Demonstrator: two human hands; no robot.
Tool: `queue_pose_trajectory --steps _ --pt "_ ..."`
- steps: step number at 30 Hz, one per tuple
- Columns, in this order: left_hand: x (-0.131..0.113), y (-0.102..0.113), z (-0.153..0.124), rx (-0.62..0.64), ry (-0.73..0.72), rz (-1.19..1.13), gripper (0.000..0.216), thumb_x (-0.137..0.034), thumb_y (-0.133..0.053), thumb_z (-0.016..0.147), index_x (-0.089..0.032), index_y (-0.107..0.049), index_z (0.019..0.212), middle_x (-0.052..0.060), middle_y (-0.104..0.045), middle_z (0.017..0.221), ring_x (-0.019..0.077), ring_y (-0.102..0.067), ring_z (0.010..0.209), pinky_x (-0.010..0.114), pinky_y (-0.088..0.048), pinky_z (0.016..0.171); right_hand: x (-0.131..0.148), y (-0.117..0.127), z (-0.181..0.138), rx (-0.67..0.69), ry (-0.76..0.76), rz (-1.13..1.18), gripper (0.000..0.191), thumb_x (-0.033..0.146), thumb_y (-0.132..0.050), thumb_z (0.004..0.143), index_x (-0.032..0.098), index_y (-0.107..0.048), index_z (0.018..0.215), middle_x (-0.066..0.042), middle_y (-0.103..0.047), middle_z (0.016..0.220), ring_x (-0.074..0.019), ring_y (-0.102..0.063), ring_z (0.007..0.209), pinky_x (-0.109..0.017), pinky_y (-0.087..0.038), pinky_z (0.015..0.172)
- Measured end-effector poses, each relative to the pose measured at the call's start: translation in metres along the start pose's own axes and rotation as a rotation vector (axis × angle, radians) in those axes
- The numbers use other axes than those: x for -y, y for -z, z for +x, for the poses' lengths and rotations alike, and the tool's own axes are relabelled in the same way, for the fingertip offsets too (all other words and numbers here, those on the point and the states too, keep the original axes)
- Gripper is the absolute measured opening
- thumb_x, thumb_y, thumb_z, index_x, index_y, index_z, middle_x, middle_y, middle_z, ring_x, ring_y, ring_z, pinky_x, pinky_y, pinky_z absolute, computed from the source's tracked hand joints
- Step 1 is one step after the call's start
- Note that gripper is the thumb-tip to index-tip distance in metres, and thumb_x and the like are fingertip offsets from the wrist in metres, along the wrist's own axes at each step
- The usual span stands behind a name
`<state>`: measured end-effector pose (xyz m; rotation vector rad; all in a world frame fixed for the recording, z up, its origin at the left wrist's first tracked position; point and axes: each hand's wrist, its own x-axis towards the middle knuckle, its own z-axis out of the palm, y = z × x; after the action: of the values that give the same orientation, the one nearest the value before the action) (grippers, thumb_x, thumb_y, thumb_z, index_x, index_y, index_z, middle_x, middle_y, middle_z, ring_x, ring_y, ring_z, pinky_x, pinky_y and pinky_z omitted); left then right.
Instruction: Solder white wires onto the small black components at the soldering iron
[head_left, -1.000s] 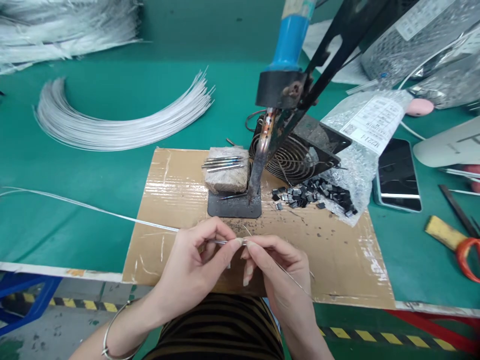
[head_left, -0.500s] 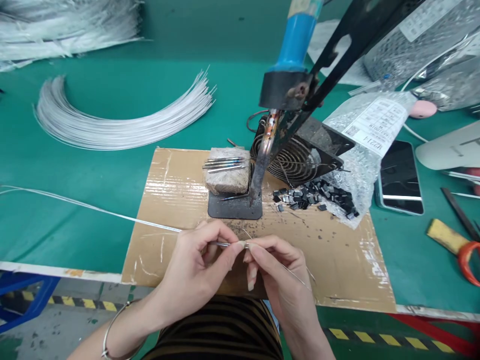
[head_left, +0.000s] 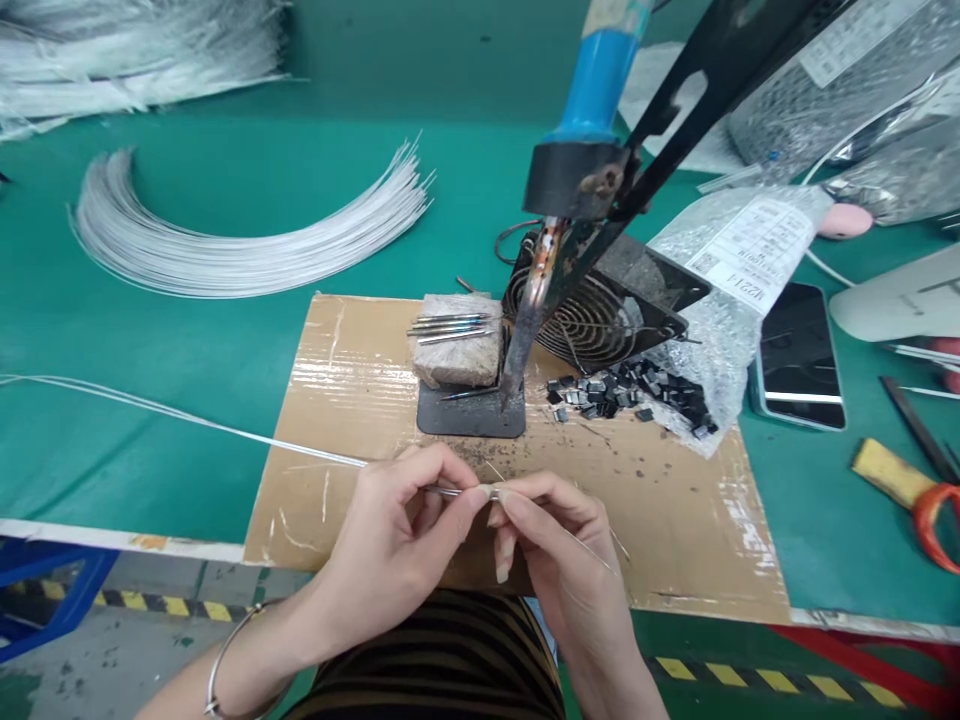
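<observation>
Low over the cardboard sheet (head_left: 690,540), my two hands meet, fingertip to fingertip. My left hand (head_left: 412,535) is closed in a pinch, with thin white wires (head_left: 315,452) trailing out leftward from behind it. A slim, dark, shiny piece (head_left: 445,491) shows between its fingers; whether it belongs to the wires I cannot tell. My right hand (head_left: 562,540) pinches a thin wire (head_left: 589,552) whose loose end runs down across the hand. The exact spot where both pinches join is covered by thumbs and fingers.
Above the hands hangs a blue-handled soldering iron (head_left: 592,85) on a black bracket (head_left: 697,85). Nearby are a pale block (head_left: 457,362) bearing slim metal rods, a fan (head_left: 592,320), small black pieces (head_left: 622,392), a wire bundle (head_left: 247,265), a phone (head_left: 801,355) and orange-handled scissors (head_left: 930,515).
Both hands keep the same pinch at nearly the same place. The whole view has shifted very slightly; nothing has been taken up or let go.
</observation>
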<state>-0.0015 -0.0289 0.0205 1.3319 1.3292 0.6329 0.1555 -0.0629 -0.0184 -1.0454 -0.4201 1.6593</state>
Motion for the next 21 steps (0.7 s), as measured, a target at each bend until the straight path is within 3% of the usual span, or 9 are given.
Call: queue_pose_trajectory --steps 7,13,21 --pt "-0.0014 0.0045 0.0047 0.073 0.048 -0.07 0.023 -0.032 -0.063 0.092 -0.018 -0.064 0.074 -0.001 -0.057 0.062 0.0124 -0.04 0.055 0.027 -0.026 0.05 0.0039 0.0026 0.0021 0.051 -0.098 0.01 0.014 0.032 -0.088 0.086 0.02 -0.085 0.078 0.0 -0.077 0.068 -0.006 -0.065 0.044 -0.012 -0.054 0.047" --pt "0.0008 0.0002 0.0045 0.025 0.08 -0.107 0.022 -0.033 -0.064 0.091 -0.018 -0.065 0.074 -0.002 -0.055 0.06 0.0123 -0.04 0.054 0.027 -0.026 0.05 -0.0009 -0.0004 -0.0006 0.012 -0.05 0.038 0.015 0.035 -0.088 0.087 0.02 -0.087 0.085 0.0 -0.076 0.07 -0.0053 -0.065 0.049 -0.011 -0.056 0.049" --pt "0.0044 -0.0052 0.0027 -0.022 0.012 -0.064 0.022 -0.031 -0.064 0.094 -0.018 -0.067 0.077 0.0 -0.061 0.06 0.0117 -0.045 0.05 0.026 -0.029 0.047 -0.0019 -0.0025 0.0011 -0.014 -0.024 0.053 0.017 0.035 -0.087 0.087 0.02 -0.086 0.08 0.001 -0.076 0.069 -0.0039 -0.063 0.048 -0.009 -0.056 0.049"
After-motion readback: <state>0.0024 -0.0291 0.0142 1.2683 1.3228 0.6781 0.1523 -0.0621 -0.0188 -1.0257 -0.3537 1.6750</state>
